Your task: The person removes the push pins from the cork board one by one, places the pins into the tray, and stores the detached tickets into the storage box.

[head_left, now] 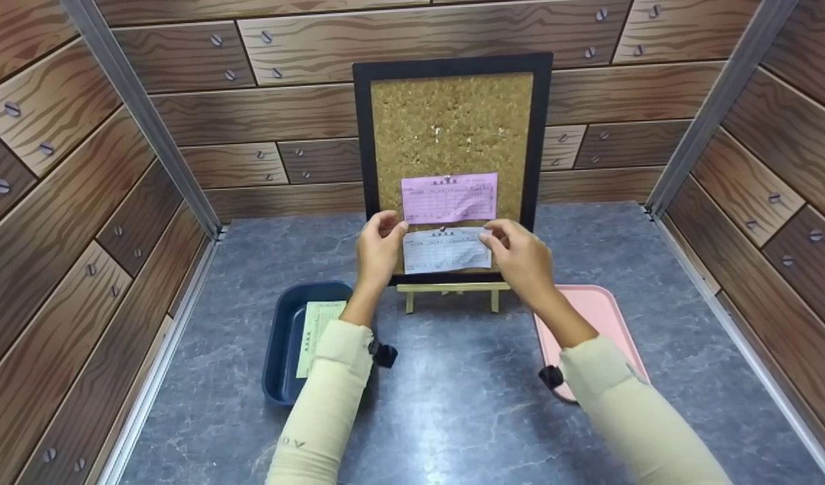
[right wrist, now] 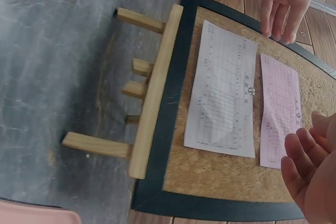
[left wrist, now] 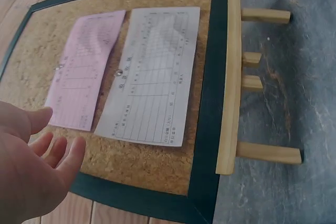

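On the cork board (head_left: 452, 121), a pink printed slip (head_left: 449, 199) hangs from a pin above a white printed slip (head_left: 446, 250), which has its own pin at the top middle. My left hand (head_left: 380, 248) is at the left side of the slips, fingers loosely bent and holding nothing, as the left wrist view shows. By the upper right corner of the white slip is my right hand (head_left: 522, 259). The right wrist view shows its relaxed fingers (right wrist: 304, 153) apart from both slips, with nothing between them.
A small wooden easel (head_left: 452, 287) supports the black-framed board. At left stands a dark blue tray (head_left: 272, 357) with a green printed slip (head_left: 316, 330) inside. A pink tray (head_left: 604, 313) lies at right, partly under my right forearm. Wood-patterned walls (head_left: 304, 47) enclose the grey tabletop.
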A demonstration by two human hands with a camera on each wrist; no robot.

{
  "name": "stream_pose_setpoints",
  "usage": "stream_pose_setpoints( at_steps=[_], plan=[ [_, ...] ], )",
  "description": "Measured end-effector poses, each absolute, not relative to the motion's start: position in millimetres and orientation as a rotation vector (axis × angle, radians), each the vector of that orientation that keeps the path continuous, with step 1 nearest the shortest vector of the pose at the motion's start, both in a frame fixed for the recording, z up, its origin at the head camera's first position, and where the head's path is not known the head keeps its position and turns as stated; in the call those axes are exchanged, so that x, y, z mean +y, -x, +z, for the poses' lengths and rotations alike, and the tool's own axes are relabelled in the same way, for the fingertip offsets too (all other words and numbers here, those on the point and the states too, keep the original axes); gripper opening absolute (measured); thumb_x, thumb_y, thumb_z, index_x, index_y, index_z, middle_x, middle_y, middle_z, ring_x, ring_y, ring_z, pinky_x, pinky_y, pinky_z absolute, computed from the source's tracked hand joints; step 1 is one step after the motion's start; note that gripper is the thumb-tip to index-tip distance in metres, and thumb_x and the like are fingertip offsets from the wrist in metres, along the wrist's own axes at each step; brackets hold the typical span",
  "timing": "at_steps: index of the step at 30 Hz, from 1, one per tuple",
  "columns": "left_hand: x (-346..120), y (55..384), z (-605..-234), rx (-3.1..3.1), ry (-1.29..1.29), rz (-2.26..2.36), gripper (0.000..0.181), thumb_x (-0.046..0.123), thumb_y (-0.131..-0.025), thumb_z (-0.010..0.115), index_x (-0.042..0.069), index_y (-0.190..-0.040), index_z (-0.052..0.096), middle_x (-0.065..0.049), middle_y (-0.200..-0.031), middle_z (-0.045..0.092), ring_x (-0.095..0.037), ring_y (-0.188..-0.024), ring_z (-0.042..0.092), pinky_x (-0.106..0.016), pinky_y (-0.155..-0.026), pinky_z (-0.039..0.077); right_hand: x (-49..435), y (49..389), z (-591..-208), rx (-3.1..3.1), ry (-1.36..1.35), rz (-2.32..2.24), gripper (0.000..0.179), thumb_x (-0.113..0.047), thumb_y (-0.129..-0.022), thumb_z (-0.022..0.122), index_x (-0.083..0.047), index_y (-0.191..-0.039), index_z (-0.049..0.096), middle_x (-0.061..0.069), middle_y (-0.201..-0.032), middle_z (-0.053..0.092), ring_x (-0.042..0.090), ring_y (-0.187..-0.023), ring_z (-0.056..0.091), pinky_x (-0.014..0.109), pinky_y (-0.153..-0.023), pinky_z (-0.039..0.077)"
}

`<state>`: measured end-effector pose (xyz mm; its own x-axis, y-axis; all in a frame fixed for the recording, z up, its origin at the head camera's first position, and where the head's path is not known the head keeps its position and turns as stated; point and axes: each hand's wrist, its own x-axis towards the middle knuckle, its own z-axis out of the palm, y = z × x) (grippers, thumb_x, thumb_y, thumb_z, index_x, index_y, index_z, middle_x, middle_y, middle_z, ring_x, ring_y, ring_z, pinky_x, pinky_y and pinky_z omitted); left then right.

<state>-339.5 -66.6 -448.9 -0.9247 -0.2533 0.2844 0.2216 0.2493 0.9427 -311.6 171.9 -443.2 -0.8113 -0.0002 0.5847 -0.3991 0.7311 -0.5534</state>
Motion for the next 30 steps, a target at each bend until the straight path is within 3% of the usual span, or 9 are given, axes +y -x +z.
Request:
stream_pose_setpoints(
  at_steps=[13, 30],
  plan=[
    [-56, 361, -434, -2.187, -0.094, -1.695, 0.032, 0.016, -0.094, 0.07, 0.005, -0.123, 0.067, -0.011, -0.115, 0.07, -0.023, -0.105, 0.067, -0.034, -0.091, 0.055, 153, 335, -421, -2.371, -0.343, 0.892, 0.02, -0.027, -0.093, 0.073, -0.014, -0.107, 0.074, 0.001, -0.092, 0.074, 0.02, -0.082, 0.071, 0.046, -0.069, 0.051],
    [-49, 372, -424, -2.156, -0.099, -1.703, 0.027, 0.013, -0.093, 0.071, 0.003, -0.118, 0.069, -0.012, -0.108, 0.072, -0.021, -0.096, 0.068, -0.029, -0.083, 0.055, 123, 378, -413, -2.306, -0.351, 0.81, 0.022, -0.028, -0.095, 0.07, -0.014, -0.111, 0.073, 0.003, -0.096, 0.073, 0.023, -0.082, 0.068, 0.045, -0.068, 0.05]
  ],
)
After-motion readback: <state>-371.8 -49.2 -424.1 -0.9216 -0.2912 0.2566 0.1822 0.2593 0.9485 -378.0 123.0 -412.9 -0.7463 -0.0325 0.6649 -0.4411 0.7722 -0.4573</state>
